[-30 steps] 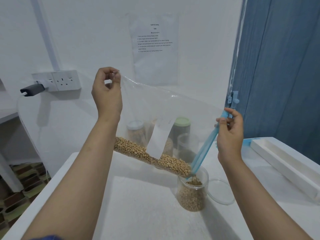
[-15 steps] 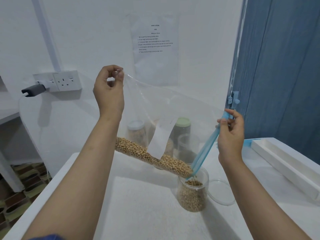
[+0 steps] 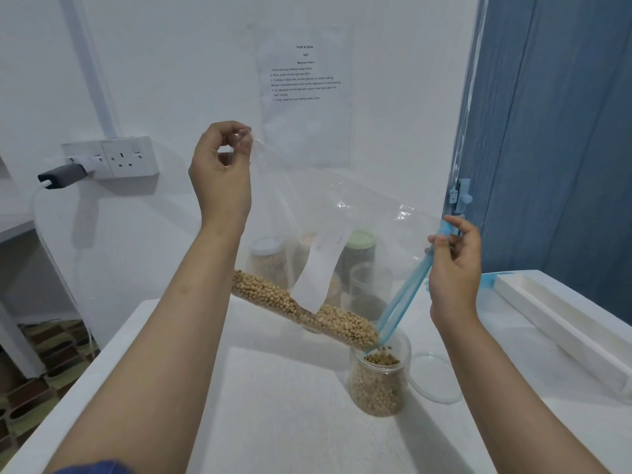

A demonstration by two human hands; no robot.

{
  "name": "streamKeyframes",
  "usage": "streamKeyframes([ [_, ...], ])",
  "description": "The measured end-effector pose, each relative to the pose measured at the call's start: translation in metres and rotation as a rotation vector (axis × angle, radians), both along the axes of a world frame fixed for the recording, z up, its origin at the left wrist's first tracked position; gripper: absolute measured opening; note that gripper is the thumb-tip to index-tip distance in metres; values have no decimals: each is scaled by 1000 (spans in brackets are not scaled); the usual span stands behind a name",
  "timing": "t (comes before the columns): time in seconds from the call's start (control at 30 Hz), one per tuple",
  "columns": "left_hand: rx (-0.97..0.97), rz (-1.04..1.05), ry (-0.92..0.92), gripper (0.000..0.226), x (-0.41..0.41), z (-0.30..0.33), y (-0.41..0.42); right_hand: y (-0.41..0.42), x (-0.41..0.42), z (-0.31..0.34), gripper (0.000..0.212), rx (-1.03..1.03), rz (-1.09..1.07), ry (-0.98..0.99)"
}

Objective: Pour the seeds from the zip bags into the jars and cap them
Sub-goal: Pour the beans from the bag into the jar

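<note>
A clear zip bag [image 3: 342, 213] with a blue zip strip hangs tilted between my hands. My left hand [image 3: 219, 176] pinches its upper corner high up. My right hand [image 3: 453, 268] pinches the blue strip at the other end. Tan seeds [image 3: 301, 306] lie in a band along the bag's lower edge and run down into an open clear jar [image 3: 379, 381], which stands on the white table [image 3: 273, 422] partly filled. The bag's mouth dips into the jar's rim. A clear lid [image 3: 434, 376] lies flat right of the jar.
Behind the bag stand capped jars, one with a white lid [image 3: 265, 244] and one with a green lid [image 3: 359, 239], plus another clear jar [image 3: 367, 285]. A long white box [image 3: 561, 323] lies along the table's right side. A wall socket with a plug [image 3: 113, 159] is at left.
My left hand has risen slightly with the bag's corner. More seeds have slid down the bag toward the jar. My right hand holds nearly still.
</note>
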State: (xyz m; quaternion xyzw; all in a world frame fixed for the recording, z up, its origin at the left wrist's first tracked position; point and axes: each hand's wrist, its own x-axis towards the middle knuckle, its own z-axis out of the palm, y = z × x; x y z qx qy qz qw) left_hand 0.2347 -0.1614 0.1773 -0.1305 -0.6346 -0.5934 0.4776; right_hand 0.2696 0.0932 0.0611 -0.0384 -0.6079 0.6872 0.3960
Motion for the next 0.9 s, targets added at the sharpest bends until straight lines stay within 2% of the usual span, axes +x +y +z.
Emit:
streamKeyframes([
  [0.4, 10, 14, 0, 13, 1, -3, -3, 0, 0, 1, 25, -3, 4, -10],
  [0.67, 18, 9, 7, 16, 1, -4, -4, -5, 3, 2, 32, 0, 4, 3],
  [0.9, 12, 12, 23, 16, 2, -5, -5, -5, 5, 3, 29, 5, 5, -5],
])
